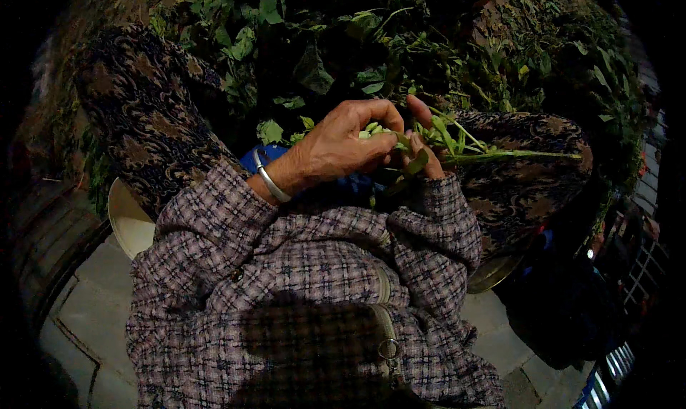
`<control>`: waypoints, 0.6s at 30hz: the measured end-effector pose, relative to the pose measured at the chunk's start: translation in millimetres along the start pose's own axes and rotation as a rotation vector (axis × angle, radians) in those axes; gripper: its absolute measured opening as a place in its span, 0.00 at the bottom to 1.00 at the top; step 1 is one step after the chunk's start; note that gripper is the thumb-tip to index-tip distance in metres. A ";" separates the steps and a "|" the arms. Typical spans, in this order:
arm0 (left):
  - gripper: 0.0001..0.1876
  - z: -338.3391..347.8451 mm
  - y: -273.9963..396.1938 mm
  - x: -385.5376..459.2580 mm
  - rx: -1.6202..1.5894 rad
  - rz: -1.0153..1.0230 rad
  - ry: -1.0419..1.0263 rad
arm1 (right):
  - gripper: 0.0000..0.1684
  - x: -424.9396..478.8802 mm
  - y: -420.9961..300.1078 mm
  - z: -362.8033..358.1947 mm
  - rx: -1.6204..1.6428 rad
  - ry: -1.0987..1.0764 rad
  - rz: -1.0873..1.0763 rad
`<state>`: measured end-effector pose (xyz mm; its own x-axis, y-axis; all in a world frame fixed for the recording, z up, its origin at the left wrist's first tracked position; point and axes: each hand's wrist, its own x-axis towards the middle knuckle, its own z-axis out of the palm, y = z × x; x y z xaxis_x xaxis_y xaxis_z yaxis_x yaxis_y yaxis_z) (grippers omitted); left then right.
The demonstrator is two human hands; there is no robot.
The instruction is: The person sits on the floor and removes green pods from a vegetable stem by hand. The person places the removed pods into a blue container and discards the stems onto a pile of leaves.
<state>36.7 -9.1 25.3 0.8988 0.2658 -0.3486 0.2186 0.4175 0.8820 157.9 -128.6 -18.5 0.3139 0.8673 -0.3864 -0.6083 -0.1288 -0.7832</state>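
Note:
Both of my hands are close together above my lap. My left hand (pixel 343 136), with a silver-coloured bangle (pixel 269 177) at the wrist, is curled around several plump green bean pods (pixel 373 131). Its thumb and fingertips meet at the plant by my right hand (pixel 426 154). My right hand grips a green plant stalk (pixel 520 155) bearing pods and small leaves (pixel 444 133); its end sticks out to the right across my thigh. Leaves and my left hand partly hide the right fingers. Below the hands, something blue (pixel 262 158) shows in the lap.
Leafy cut plants (pixel 316 69) lie heaped beyond my lap, with more stalks (pixel 514 71) at the right. A pale curved rim (pixel 128 221) shows beside my left thigh. Dark cloth or a bag (pixel 557 302) lies at the right on the paved ground (pixel 498 334).

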 end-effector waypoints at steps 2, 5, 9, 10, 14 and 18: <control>0.06 -1.8 1.7 2.1 0.082 0.041 0.022 | 0.42 -2.7 1.1 -4.7 -0.059 0.011 -0.039; 0.08 -13.5 -0.1 0.5 0.072 -0.012 0.102 | 0.47 -1.2 -2.1 -1.8 -0.048 0.011 -0.123; 0.11 -21.3 -9.9 -0.6 0.106 -0.065 0.026 | 0.46 5.6 6.6 -21.4 -0.156 -0.036 -0.141; 0.11 -20.5 -8.6 -1.5 0.072 -0.101 -0.013 | 0.45 7.0 7.1 -25.6 -0.196 -0.050 -0.163; 0.11 -16.6 -4.4 -5.2 0.117 -0.041 -0.040 | 0.42 9.1 -2.7 -23.7 -0.351 -0.061 -0.277; 0.09 -9.4 4.8 -3.1 0.216 0.146 0.036 | 0.38 19.9 22.6 -33.0 -0.385 0.080 -0.337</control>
<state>31.4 0.2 27.7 0.9137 0.3418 -0.2200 0.1668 0.1782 0.9698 174.4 -130.2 -59.9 0.5105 0.8533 -0.1063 -0.1566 -0.0294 -0.9872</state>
